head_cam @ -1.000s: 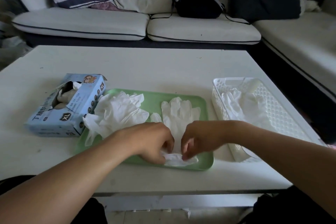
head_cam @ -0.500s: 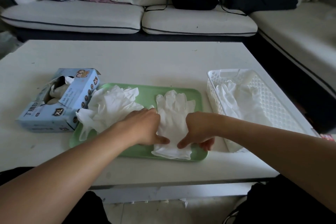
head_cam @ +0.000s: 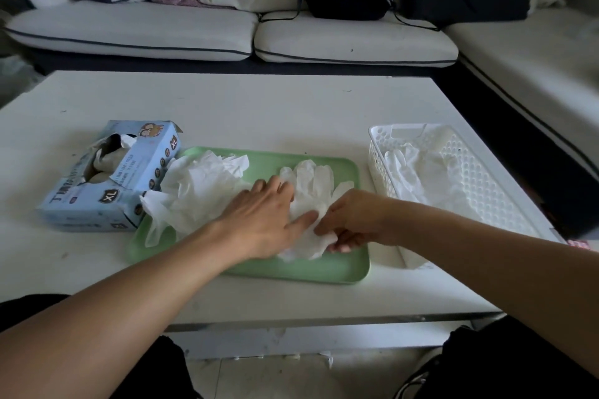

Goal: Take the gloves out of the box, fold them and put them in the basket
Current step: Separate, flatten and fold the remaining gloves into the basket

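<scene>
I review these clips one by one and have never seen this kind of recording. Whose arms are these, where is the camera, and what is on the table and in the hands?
No machine here: a person works with bare hands, filmed by one wide-angle camera worn on the head, looking forward and down.

On the white table lies a pale green plastic tray. A flat white disposable glove lies on it, fingers pointing away. The left hand presses it flat with straight fingers; the right hand pinches its near edge, apparently lifting it to fold.

A loose heap of white gloves sits on the tray's left part. Left of the tray is the opened light blue cardboard glove box; right of it, the white perforated plastic basket, already holding white gloves.
</scene>
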`<state>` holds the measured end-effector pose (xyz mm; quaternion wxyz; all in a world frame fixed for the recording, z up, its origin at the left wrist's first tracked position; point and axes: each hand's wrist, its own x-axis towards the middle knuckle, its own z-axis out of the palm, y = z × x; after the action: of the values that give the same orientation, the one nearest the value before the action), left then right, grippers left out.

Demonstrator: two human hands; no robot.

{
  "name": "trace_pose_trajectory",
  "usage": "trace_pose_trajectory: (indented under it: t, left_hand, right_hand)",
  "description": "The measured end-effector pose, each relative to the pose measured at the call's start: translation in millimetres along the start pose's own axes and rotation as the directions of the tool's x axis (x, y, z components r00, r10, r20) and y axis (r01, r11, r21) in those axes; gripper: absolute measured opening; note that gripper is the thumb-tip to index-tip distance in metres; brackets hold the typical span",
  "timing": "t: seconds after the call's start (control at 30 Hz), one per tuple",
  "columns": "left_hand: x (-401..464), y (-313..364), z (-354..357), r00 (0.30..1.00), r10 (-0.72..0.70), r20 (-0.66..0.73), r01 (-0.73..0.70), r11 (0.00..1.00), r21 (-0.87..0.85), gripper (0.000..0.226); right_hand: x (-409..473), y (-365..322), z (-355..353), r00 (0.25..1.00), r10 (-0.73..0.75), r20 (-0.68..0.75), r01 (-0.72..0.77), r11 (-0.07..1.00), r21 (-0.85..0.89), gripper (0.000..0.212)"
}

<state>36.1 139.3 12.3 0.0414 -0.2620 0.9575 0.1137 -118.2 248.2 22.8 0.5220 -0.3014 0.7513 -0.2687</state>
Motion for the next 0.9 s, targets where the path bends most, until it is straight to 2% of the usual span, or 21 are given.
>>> trace_pose_trajectory:
  t: [0.03,0.1,0.2,0.27,0.37,0.4,0.43,0.5,0.57,0.6,0.67,0.73,0.77,0.83,0.9]
  left_hand:
    - [1,0,-6,0.997,0.038,-0.061,-0.047,0.987,-0.151,0.061]
    - [0,1,-18,0.982,0.112,-0.150,-0.166,0.889,-0.428,0.066]
    - [4,4,-18,0.948,0.133,-0.289,-0.272,0.810,-0.519,0.080]
    - [8,8,-12,0.913,0.043,-0.406,-0.279,0.792,-0.543,0.062]
    - [12,12,-17,0.867,-0.064,-0.494,-0.300,0.724,-0.621,0.018]
    - [12,12,-22,0.861,-0.068,-0.504,-0.324,0.690,-0.648,0.010]
    - [13,12,-28,0.857,-0.075,-0.509,-0.346,0.648,-0.678,0.015]
    - [14,13,-43,0.843,-0.116,-0.526,-0.388,0.547,-0.742,0.037]
    - [14,14,-61,0.826,-0.177,-0.534,-0.413,0.455,-0.789,0.055]
    - [14,15,-67,0.834,-0.195,-0.517,-0.411,0.405,-0.817,0.060]
    - [15,18,-77,0.847,-0.217,-0.485,-0.399,0.342,-0.851,0.059]
    - [17,21,-79,0.856,-0.244,-0.455,-0.366,0.336,-0.868,0.053]
    - [18,22,-79,0.862,-0.250,-0.441,-0.348,0.341,-0.873,0.050]
    - [18,29,-79,0.885,-0.223,-0.408,-0.321,0.343,-0.883,0.038]
    - [19,35,-79,0.914,-0.175,-0.367,-0.299,0.321,-0.899,0.033]
  right_hand:
    - [-3,-4,-4,0.999,0.004,0.047,-0.010,0.991,0.133,0.005]
    - [-7,-14,-13,0.995,-0.048,0.087,0.018,0.949,0.315,0.008]
    - [-12,-27,-26,0.986,-0.137,0.096,0.065,0.845,0.531,0.007]
    - [-15,-31,-33,0.983,-0.165,0.082,0.078,0.774,0.628,0.011]
    - [-23,-38,-42,0.976,-0.206,0.074,0.098,0.710,0.697,0.007]
    - [-25,-39,-45,0.971,-0.227,0.070,0.114,0.705,0.700,0.008]
    - [-28,-42,-50,0.967,-0.249,0.058,0.138,0.700,0.701,0.010]
    - [-33,-44,-61,0.947,-0.316,0.059,0.179,0.670,0.721,0.013]
    - [-41,-46,-74,0.884,-0.446,0.143,0.205,0.644,0.737,0.032]
    - [-43,-46,-81,0.840,-0.515,0.172,0.264,0.665,0.699,0.043]
    - [-45,-44,-88,0.772,-0.610,0.177,0.470,0.736,0.487,0.053]
    - [-40,-40,-83,0.765,-0.641,0.061,0.616,0.757,0.218,0.043]
    - [-39,-40,-77,0.755,-0.655,-0.030,0.650,0.741,0.171,0.039]
    - [-39,-40,-71,0.718,-0.676,-0.165,0.696,0.692,0.193,0.031]
    - [-45,-42,-70,0.693,-0.682,-0.234,0.721,0.647,0.249,0.017]
